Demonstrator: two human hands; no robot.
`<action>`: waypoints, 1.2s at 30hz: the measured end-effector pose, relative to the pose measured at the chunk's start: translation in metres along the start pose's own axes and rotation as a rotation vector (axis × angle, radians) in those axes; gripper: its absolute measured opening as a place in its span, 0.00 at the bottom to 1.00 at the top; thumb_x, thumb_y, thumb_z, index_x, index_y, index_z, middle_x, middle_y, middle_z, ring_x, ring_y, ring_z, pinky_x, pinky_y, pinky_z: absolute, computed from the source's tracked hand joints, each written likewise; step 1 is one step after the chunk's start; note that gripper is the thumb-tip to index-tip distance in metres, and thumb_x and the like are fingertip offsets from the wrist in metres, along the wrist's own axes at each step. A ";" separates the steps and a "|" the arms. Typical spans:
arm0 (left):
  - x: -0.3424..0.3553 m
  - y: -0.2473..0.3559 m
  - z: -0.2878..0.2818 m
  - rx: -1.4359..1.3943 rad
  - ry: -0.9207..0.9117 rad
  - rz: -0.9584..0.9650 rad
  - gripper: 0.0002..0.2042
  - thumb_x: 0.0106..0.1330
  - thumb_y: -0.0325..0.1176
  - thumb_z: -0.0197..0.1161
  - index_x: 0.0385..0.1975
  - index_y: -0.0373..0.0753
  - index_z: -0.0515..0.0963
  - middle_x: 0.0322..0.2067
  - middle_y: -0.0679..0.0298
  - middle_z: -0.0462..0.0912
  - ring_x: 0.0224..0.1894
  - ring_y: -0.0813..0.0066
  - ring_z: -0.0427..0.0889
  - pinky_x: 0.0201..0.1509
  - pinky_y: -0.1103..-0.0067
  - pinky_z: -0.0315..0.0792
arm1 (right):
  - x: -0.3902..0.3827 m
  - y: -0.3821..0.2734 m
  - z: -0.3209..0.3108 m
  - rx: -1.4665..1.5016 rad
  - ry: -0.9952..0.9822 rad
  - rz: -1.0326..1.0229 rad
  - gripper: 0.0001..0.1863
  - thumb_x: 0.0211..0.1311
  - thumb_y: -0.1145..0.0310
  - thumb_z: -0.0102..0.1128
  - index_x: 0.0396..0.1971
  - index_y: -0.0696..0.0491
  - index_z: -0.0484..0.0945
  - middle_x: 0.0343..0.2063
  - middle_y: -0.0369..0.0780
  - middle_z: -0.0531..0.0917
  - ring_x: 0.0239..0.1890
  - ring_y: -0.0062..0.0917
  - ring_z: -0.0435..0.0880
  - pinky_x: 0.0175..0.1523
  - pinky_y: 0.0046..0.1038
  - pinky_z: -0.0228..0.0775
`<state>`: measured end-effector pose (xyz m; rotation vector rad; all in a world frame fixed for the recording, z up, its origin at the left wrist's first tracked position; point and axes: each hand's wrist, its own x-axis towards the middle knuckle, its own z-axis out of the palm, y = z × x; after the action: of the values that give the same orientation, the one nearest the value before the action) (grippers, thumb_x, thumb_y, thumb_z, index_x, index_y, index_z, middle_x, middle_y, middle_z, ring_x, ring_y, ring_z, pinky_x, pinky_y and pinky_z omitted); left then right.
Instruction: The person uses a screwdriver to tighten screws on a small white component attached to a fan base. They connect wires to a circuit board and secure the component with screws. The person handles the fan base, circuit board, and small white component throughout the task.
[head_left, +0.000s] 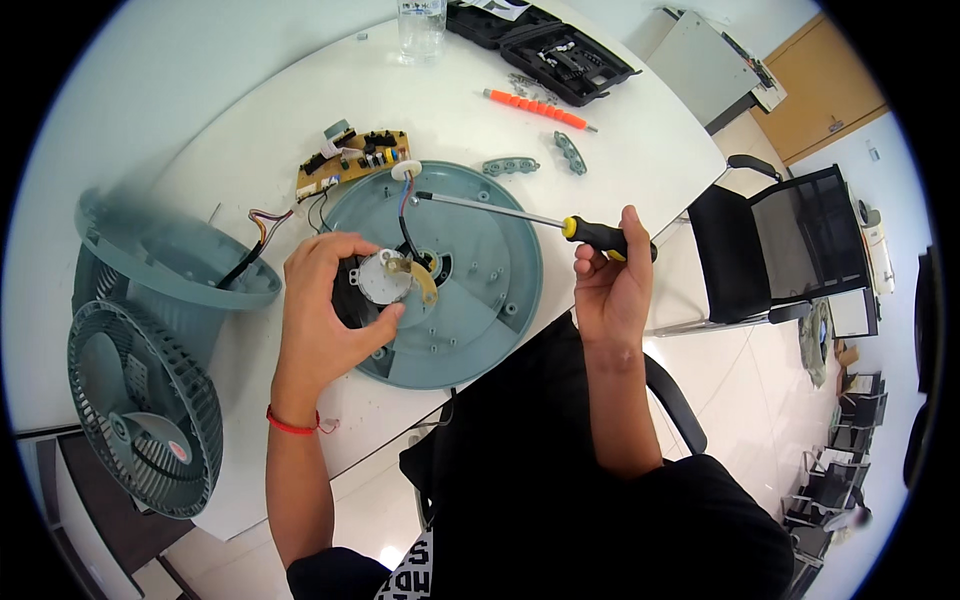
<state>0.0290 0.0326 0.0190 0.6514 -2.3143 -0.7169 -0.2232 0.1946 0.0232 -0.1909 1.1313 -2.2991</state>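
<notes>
A small silver motor (pixel 383 277) sits between the thumb and fingers of my left hand (pixel 325 305), above a round grey-green plastic base (pixel 480 270). A yellowish curved piece (pixel 427 284) shows at the motor's right side. Red and blue wires run from a white round connector (pixel 406 170) down toward the motor. My right hand (pixel 612 285) grips a screwdriver (pixel 595 234) with a black and yellow handle. Its long shaft points left, and the tip is over the far part of the base, apart from the motor.
A circuit board (pixel 355 160) with wires lies behind the base. On the left stand a grey-green housing (pixel 190 260) and a fan grille (pixel 145 410). Farther back are an orange flexible shaft (pixel 535 108), two small grey-green parts, an open black tool case (pixel 570 62) and a clear bottle (pixel 421 30).
</notes>
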 end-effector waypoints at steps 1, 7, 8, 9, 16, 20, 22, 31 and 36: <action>0.001 0.000 -0.002 0.012 -0.011 0.011 0.29 0.43 0.28 0.74 0.51 0.39 0.77 0.50 0.57 0.79 0.59 0.57 0.77 0.65 0.67 0.68 | 0.000 0.001 0.000 0.004 -0.009 0.002 0.14 0.73 0.60 0.63 0.37 0.51 0.68 0.24 0.45 0.86 0.21 0.27 0.87 0.25 0.22 0.81; 0.000 0.003 -0.005 -0.085 -0.030 0.028 0.33 0.46 0.32 0.74 0.57 0.38 0.74 0.52 0.59 0.80 0.58 0.56 0.74 0.68 0.65 0.63 | -0.006 0.001 0.007 -0.030 -0.003 0.042 0.14 0.73 0.59 0.62 0.36 0.51 0.69 0.23 0.44 0.86 0.19 0.26 0.85 0.25 0.22 0.80; -0.001 0.003 -0.004 -0.122 0.013 0.026 0.32 0.47 0.32 0.74 0.57 0.37 0.74 0.52 0.59 0.80 0.58 0.57 0.75 0.68 0.65 0.63 | -0.006 0.002 0.008 -0.029 -0.005 0.045 0.14 0.73 0.59 0.61 0.36 0.52 0.69 0.23 0.44 0.86 0.18 0.26 0.85 0.25 0.22 0.79; 0.000 0.003 -0.001 -0.164 0.055 0.025 0.32 0.48 0.31 0.73 0.57 0.36 0.75 0.52 0.58 0.81 0.58 0.58 0.76 0.68 0.65 0.64 | -0.006 0.001 0.008 -0.031 -0.004 0.044 0.14 0.73 0.59 0.61 0.36 0.52 0.69 0.23 0.44 0.86 0.18 0.26 0.85 0.25 0.22 0.79; 0.010 0.017 0.012 -0.256 0.443 0.103 0.22 0.57 0.25 0.71 0.54 0.35 0.79 0.46 0.56 0.83 0.48 0.67 0.82 0.58 0.72 0.73 | -0.016 0.000 0.011 0.023 -0.032 0.101 0.13 0.73 0.59 0.62 0.37 0.52 0.71 0.22 0.44 0.86 0.18 0.26 0.85 0.25 0.22 0.79; 0.013 0.029 0.018 -0.235 0.483 0.104 0.18 0.57 0.24 0.74 0.48 0.35 0.81 0.41 0.59 0.85 0.45 0.69 0.83 0.55 0.74 0.74 | -0.020 0.003 0.014 0.041 -0.025 0.104 0.13 0.73 0.59 0.62 0.36 0.52 0.70 0.22 0.45 0.86 0.19 0.27 0.85 0.25 0.23 0.79; 0.013 0.031 0.017 -0.211 0.508 0.100 0.17 0.57 0.24 0.75 0.46 0.35 0.82 0.39 0.60 0.85 0.44 0.69 0.83 0.55 0.74 0.74 | -0.020 0.004 0.014 0.051 -0.041 0.113 0.13 0.73 0.59 0.62 0.37 0.52 0.70 0.23 0.45 0.87 0.19 0.27 0.86 0.25 0.23 0.80; 0.012 0.029 0.016 -0.166 0.511 0.081 0.10 0.59 0.23 0.76 0.40 0.35 0.85 0.38 0.62 0.88 0.45 0.69 0.84 0.53 0.75 0.75 | -0.024 0.008 0.015 0.073 -0.047 0.118 0.13 0.73 0.60 0.61 0.39 0.52 0.70 0.24 0.46 0.87 0.20 0.28 0.86 0.26 0.23 0.80; 0.011 0.034 0.014 -0.158 0.495 -0.003 0.08 0.58 0.23 0.75 0.37 0.36 0.86 0.38 0.63 0.88 0.45 0.70 0.84 0.54 0.75 0.75 | -0.020 0.008 0.010 0.058 -0.050 0.092 0.13 0.74 0.60 0.61 0.38 0.54 0.71 0.24 0.46 0.87 0.20 0.27 0.86 0.27 0.23 0.80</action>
<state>0.0028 0.0552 0.0358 0.6723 -1.7863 -0.6459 -0.1994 0.1944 0.0258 -0.1701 1.0256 -2.2303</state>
